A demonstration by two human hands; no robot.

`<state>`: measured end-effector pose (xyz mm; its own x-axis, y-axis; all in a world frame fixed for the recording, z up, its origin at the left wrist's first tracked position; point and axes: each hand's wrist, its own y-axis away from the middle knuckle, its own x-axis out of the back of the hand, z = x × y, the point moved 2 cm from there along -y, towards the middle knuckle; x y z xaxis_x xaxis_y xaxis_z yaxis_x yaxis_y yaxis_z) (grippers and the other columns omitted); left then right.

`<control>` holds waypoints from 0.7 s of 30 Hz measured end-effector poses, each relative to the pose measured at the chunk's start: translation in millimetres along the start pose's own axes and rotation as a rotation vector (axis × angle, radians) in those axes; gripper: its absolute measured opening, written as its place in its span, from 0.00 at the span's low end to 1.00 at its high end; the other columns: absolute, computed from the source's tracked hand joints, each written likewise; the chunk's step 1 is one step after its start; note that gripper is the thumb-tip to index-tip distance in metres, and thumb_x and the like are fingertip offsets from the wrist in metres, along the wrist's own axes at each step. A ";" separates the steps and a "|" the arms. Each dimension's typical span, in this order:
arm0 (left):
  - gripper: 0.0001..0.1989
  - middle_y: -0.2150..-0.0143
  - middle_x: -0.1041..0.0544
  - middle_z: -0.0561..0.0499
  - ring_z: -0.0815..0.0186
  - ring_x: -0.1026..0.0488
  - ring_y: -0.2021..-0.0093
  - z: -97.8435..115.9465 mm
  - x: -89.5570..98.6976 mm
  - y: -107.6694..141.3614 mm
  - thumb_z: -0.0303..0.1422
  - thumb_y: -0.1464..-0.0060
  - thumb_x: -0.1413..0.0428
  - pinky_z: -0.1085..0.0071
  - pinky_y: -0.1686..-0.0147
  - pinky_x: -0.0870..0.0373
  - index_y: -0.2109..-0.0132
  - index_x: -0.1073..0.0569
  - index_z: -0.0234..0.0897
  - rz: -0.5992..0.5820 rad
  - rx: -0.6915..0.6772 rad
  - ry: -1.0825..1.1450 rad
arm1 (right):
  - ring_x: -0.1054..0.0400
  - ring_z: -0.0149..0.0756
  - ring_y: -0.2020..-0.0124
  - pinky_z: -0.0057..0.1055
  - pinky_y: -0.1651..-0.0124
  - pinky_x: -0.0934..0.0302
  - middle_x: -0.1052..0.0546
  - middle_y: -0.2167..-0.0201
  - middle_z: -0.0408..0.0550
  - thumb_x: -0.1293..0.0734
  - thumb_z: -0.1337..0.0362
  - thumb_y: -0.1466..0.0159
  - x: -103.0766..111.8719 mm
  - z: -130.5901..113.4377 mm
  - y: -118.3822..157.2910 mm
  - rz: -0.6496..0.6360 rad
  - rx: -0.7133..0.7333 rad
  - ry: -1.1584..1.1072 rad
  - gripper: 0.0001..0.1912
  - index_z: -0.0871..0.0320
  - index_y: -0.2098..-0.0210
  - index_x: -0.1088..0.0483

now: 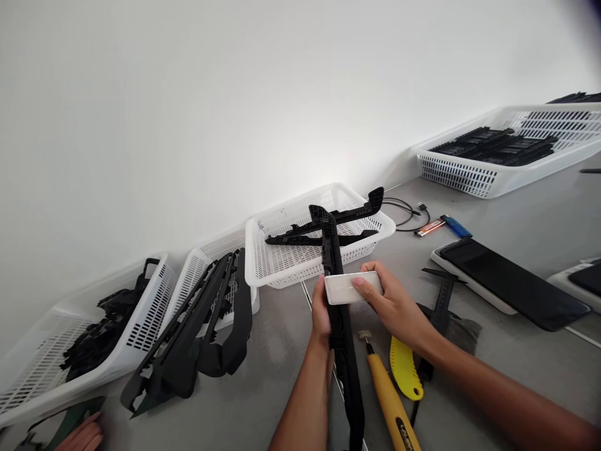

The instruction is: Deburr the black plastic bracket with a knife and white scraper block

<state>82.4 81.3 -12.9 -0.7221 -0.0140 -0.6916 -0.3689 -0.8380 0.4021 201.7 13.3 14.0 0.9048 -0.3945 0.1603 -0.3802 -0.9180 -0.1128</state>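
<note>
A long black plastic trim strip [345,351] stretches from above the basket down toward my body. My left hand [321,313] is closed around its middle from the left side. In my right hand [389,304] is a white rectangular block [345,289], gripped by its right end with the thumb on top. The block lies across the strip and hides part of it; whether the two touch, I cannot tell. Beneath my right hand are a yellow toothed tool [404,369] and a yellow-handled tool [389,401] with a thin metal shaft.
Behind my hands stands a white basket [251,250] with black strips [323,228]. Black parts fill more baskets left and right. A phone [511,282], caliper [442,300], lighter [429,227] and cable [404,203] lie rightward. Another person's hand [84,433] shows at lower left.
</note>
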 end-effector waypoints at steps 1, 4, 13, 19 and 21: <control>0.20 0.81 0.29 0.53 0.70 0.35 0.82 0.6 -0.5 -0.3 0.45 0.51 0.31 0.72 0.80 0.41 0.74 0.25 0.33 -0.002 0.010 0.007 | 0.40 0.35 0.70 0.29 0.67 0.42 0.32 0.70 0.42 0.38 0.41 0.30 -0.6 -0.5 0.6 -0.016 0.000 0.007 0.22 0.54 0.59 0.37; 0.20 0.79 0.27 0.53 0.70 0.34 0.81 4.9 -0.7 -0.6 0.46 0.53 0.30 0.73 0.79 0.38 0.73 0.24 0.34 -0.006 -0.019 0.013 | 0.40 0.34 0.70 0.29 0.67 0.42 0.33 0.70 0.42 0.38 0.40 0.31 -1.7 -1.8 2.9 -0.027 0.001 0.019 0.23 0.55 0.59 0.36; 0.22 0.76 0.24 0.53 0.66 0.29 0.77 3.8 2.8 -2.4 0.51 0.53 0.32 0.71 0.73 0.33 0.70 0.23 0.35 0.011 -0.036 -0.012 | 0.39 0.34 0.71 0.28 0.68 0.43 0.32 0.72 0.41 0.37 0.41 0.31 -4.7 2.2 2.1 -0.083 0.002 0.038 0.22 0.55 0.58 0.34; 0.21 0.76 0.24 0.53 0.68 0.29 0.77 -3.2 -2.1 1.5 0.49 0.52 0.31 0.73 0.73 0.34 0.72 0.24 0.35 0.026 -0.027 0.018 | 0.38 0.34 0.70 0.28 0.68 0.43 0.30 0.70 0.42 0.38 0.42 0.31 -1.2 5.8 -2.1 -0.008 0.030 0.031 0.22 0.55 0.58 0.34; 0.21 0.73 0.22 0.52 0.66 0.27 0.74 -1.4 -2.2 2.8 0.49 0.51 0.32 0.71 0.70 0.32 0.70 0.22 0.34 0.018 -0.031 0.018 | 0.40 0.34 0.71 0.28 0.69 0.44 0.32 0.72 0.41 0.37 0.41 0.31 -1.5 4.9 -1.0 -0.040 0.012 0.015 0.22 0.55 0.58 0.34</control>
<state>83.8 78.2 -11.1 -0.7174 -0.0386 -0.6956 -0.3375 -0.8542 0.3955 201.7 15.1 9.0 0.9161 -0.3584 0.1799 -0.3417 -0.9324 -0.1177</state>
